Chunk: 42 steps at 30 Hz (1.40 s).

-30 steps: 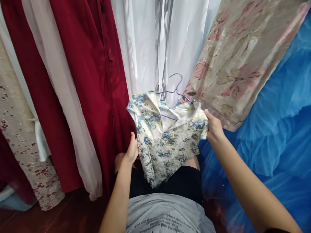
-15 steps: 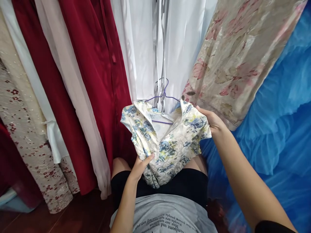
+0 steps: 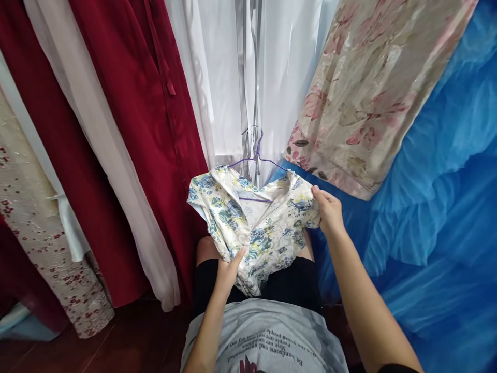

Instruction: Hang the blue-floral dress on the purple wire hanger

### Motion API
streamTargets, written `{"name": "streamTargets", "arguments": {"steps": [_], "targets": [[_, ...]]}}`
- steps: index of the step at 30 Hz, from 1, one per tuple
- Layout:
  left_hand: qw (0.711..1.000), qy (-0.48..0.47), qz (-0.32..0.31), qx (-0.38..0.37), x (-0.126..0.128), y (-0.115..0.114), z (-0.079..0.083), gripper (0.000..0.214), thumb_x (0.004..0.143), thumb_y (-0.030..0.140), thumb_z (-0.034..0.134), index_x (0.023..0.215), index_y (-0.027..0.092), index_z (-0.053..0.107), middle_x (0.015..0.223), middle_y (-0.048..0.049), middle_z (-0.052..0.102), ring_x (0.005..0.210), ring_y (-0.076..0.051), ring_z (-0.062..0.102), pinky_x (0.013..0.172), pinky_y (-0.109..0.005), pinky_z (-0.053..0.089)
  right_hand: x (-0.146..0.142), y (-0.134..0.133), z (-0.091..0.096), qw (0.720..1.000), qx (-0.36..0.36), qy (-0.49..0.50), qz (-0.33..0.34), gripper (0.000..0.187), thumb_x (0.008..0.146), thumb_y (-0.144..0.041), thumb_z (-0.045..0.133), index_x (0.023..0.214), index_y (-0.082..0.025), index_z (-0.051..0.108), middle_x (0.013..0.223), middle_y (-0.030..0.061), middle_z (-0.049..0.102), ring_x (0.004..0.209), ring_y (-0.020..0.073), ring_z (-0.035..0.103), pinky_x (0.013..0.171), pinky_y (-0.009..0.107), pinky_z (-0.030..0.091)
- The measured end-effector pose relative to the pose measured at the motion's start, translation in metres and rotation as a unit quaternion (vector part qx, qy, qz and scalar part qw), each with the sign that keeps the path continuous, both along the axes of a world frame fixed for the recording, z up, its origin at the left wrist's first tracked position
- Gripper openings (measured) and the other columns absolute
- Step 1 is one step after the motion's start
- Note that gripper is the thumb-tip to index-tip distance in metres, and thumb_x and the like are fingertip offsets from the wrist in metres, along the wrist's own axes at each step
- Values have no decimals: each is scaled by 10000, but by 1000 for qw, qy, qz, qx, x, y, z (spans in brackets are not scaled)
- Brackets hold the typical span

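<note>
Gripping floral top [image 3: 254, 228] w/ both hands | purple hanger [image 3: 254, 155] inside | red gown [image 3: 128, 129] left, blue tulle [image 3: 438, 207] right

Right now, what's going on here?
A person holds a blue-flowered blouse on a purple wire hanger over their lap. The left hand grips the blouse's lower front; the right hand pinches its shoulder edge. The hanger sits in the collar, its hook free and not on any rail. Hanging around them are dark red dresses, a white dress, a pink-flowered garment and blue tulle.
</note>
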<state>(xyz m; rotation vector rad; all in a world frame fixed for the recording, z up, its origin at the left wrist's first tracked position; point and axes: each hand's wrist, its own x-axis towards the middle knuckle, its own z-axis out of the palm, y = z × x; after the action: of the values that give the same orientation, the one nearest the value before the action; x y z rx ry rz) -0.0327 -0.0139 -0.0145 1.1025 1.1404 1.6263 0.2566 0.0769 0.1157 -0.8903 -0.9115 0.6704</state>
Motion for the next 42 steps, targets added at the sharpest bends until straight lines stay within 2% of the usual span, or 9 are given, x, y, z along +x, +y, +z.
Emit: {"name": "streamTargets", "arguments": {"steps": [3, 5, 8, 11, 16, 19, 23, 30, 42], "targets": [[999, 27, -25, 16, 1, -4, -1, 660, 793, 399, 796, 1380, 183, 587, 1453, -123, 586, 1423, -290, 468, 1202, -410, 351, -15, -25, -29, 966, 82, -1, -244, 276, 793, -414, 741, 939, -183, 703, 942, 54, 699, 891, 217, 641, 838, 353, 506], [998, 37, -53, 25, 11, -10, -1, 651, 791, 382, 797, 1377, 186, 592, 1462, -116, 579, 1440, -293, 445, 1200, -407, 354, -31, -48, -47, 943, 98, 5, -318, 200, 858, -383, 678, 967, -215, 665, 955, 46, 665, 881, 209, 616, 813, 343, 496], [994, 52, -86, 42, 30, -19, 0, 623, 795, 352, 792, 1369, 202, 601, 1477, -105, 565, 1434, -288, 452, 1208, -411, 340, -62, -74, -67, 996, 16, -88, -21, 199, 899, -424, 637, 824, -241, 624, 716, 6, 604, 632, 187, 547, 604, 308, 460], [991, 66, -101, 51, 40, -22, 1, 539, 795, 341, 785, 1299, 207, 648, 1412, -104, 618, 1397, -298, 495, 1214, -442, 325, -87, -79, -71, 937, -86, -207, 268, 320, 880, -480, 669, 701, -230, 579, 580, -6, 574, 525, 174, 503, 518, 292, 390], [992, 95, -79, 34, 29, -11, -6, 475, 785, 375, 784, 1218, 217, 666, 1296, -112, 680, 1329, -328, 552, 1155, -477, 388, -96, -73, -62, 933, -63, -242, 259, 395, 939, -471, 595, 641, -219, 536, 559, -11, 553, 539, 155, 480, 558, 282, 349], [993, 99, 58, 25, 17, -7, -10, 554, 775, 405, 785, 1252, 196, 596, 1303, -146, 647, 1244, -338, 598, 1082, -462, 441, -92, -76, -61, 934, -71, -221, 271, 340, 937, -461, 590, 700, -217, 588, 555, -20, 540, 529, 154, 457, 554, 284, 337], [948, 171, 225, 142, 17, -10, 1, 556, 831, 345, 728, 1307, 210, 475, 1341, -148, 542, 1263, -292, 531, 1103, -419, 399, -93, -80, -59, 935, -94, -205, 273, 295, 914, -407, 597, 702, -206, 628, 547, -17, 548, 515, 145, 439, 542, 280, 314], [954, 237, -52, 174, 63, 9, 30, 87, 924, 287, 584, 972, 216, 565, 886, -58, 662, 856, -210, 637, 828, -312, 482, -92, -90, -45, 932, -108, -153, 310, 255, 846, -357, 640, 651, -195, 665, 493, -14, 553, 466, 123, 417, 499, 270, 286], [957, 238, -105, 125, 55, 18, 22, 163, 887, 291, 588, 783, 214, 490, 661, 23, 492, 613, -148, 514, 582, -245, 388, -103, -13, 30, 931, -125, 64, 337, 201, 652, -311, 750, 655, -139, 648, 426, -90, 335, 393, 42, 158, 394, 243, 54]]}}
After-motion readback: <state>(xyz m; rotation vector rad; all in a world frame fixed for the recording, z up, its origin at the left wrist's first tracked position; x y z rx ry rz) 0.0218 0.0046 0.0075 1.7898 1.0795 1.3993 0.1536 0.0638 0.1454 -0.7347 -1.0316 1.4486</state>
